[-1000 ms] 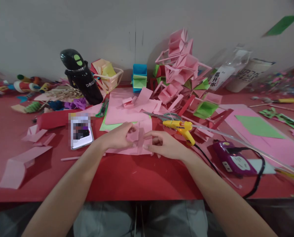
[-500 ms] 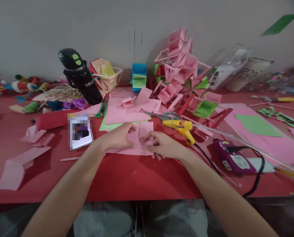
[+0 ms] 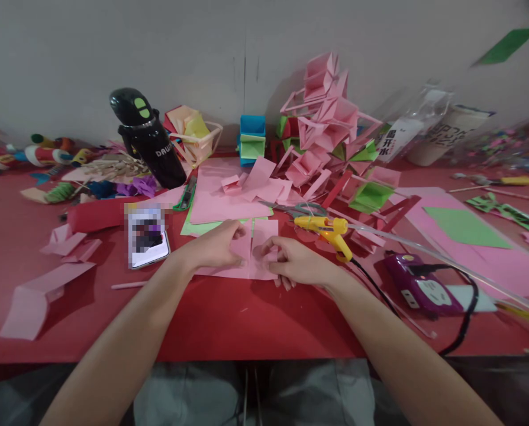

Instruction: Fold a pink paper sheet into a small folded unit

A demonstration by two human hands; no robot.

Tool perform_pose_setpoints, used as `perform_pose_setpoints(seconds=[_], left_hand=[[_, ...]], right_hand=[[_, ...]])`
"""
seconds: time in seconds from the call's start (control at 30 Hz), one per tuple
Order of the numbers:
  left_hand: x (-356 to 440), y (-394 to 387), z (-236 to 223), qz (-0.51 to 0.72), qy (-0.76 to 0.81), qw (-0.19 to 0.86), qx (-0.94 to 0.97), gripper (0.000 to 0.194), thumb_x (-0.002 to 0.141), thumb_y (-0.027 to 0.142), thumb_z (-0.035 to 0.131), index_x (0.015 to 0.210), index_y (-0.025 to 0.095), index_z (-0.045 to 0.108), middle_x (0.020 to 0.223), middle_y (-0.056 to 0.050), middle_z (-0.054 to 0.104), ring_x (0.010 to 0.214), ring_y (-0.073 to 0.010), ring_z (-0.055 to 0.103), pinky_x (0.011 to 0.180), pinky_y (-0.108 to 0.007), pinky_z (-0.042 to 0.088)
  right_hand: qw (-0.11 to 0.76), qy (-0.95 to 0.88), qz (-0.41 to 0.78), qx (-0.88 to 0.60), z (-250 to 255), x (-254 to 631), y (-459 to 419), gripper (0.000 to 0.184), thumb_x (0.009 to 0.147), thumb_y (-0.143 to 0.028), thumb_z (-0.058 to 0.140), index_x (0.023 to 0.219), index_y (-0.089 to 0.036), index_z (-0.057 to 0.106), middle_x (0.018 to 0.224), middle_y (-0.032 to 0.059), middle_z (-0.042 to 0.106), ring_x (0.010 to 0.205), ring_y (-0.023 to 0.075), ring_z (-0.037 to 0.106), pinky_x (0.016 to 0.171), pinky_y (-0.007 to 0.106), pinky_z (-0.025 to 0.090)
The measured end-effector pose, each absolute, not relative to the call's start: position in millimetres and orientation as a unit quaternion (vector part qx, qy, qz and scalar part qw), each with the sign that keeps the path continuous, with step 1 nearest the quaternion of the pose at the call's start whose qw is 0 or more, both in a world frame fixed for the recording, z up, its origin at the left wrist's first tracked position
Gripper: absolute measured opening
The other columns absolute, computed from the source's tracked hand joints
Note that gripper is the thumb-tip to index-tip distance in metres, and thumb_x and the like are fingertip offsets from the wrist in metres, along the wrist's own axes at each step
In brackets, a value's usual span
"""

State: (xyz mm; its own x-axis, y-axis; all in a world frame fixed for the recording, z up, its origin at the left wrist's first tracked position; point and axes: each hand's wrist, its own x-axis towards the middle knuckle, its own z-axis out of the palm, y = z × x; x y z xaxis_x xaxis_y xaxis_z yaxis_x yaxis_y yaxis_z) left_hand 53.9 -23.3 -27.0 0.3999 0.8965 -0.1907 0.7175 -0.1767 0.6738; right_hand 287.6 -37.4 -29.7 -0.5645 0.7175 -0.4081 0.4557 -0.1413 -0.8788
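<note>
The left hand (image 3: 215,245) and right hand (image 3: 302,264) are both bare, with slim, tapering fingers (image 3: 272,242); the nails are too small for me to make out. Each wrist is narrow, and the left forearm (image 3: 126,331) and right forearm (image 3: 393,340) thicken smoothly toward the elbow, uncovered as far as I can see. Lower down there are trousers (image 3: 187,390), pale grey with a faint greenish cast, softly creased over the thighs and dim with shadow. Two thin, pale cords hang between the legs, perhaps part of the clothing; I can't tell.
</note>
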Motion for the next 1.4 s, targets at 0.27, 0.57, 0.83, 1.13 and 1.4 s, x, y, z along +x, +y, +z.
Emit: perform_pose_setpoints(seconds=[0.27, 0.57, 0.83, 1.13, 1.4], left_hand=[[52, -21, -31, 0.128, 0.529, 0.353, 0.761, 0.060, 0.064, 0.035, 0.074, 0.117, 0.021, 0.051, 0.123, -0.012, 0.059, 0.113, -0.0291, 0.059, 0.094, -0.041, 0.049], [52, -23, -29, 0.129, 0.536, 0.359, 0.753, 0.061, 0.064, 0.037, 0.075, 0.118, 0.020, 0.052, 0.125, -0.013, 0.059, 0.114, -0.0296, 0.059, 0.095, -0.041, 0.049], [54, -25, -27, 0.145, 0.526, 0.343, 0.765, 0.058, 0.063, 0.035, 0.077, 0.115, 0.022, 0.054, 0.121, -0.011, 0.062, 0.110, -0.0305, 0.061, 0.091, -0.041, 0.049], [27, -18, -15, 0.142, 0.576, 0.261, 0.762, 0.046, 0.072, 0.045, 0.070, 0.109, 0.021, 0.056, 0.119, -0.010, 0.063, 0.099, -0.0272, 0.062, 0.080, -0.036, 0.046], [25, -21, -12, 0.034, 0.619, 0.266, 0.738, 0.048, 0.062, 0.049, 0.075, 0.098, 0.023, 0.055, 0.104, -0.010, 0.069, 0.093, -0.0301, 0.065, 0.067, -0.033, 0.041]], right_hand=[[0.104, -0.641, 0.610, -0.455, -28, 287, -38, 0.027, 0.082, -0.011, 0.057, 0.108, -0.018, 0.051, 0.054, -0.0044, 0.066, 0.037, 0.0096, 0.057, 0.038, 0.015, 0.040], [0.097, -0.636, 0.621, -0.449, -24, 289, -39, 0.029, 0.081, -0.008, 0.054, 0.108, -0.018, 0.050, 0.052, -0.0047, 0.065, 0.037, 0.0100, 0.057, 0.038, 0.015, 0.043], [0.142, -0.704, 0.572, -0.397, -23, 292, -43, 0.022, 0.086, -0.017, 0.055, 0.107, -0.019, 0.051, 0.060, -0.0048, 0.064, 0.046, 0.0110, 0.059, 0.047, 0.019, 0.044], [0.302, -0.821, 0.331, -0.353, -8, 290, -32, 0.014, 0.081, -0.008, 0.052, 0.086, -0.019, 0.059, 0.084, 0.0020, 0.064, 0.077, 0.0147, 0.058, 0.074, 0.027, 0.046], [0.185, -0.870, 0.273, -0.367, 24, 256, 48, 0.057, 0.072, 0.005, 0.047, 0.120, -0.021, 0.063, 0.129, 0.0083, 0.062, 0.109, 0.0184, 0.061, 0.090, 0.031, 0.050]])
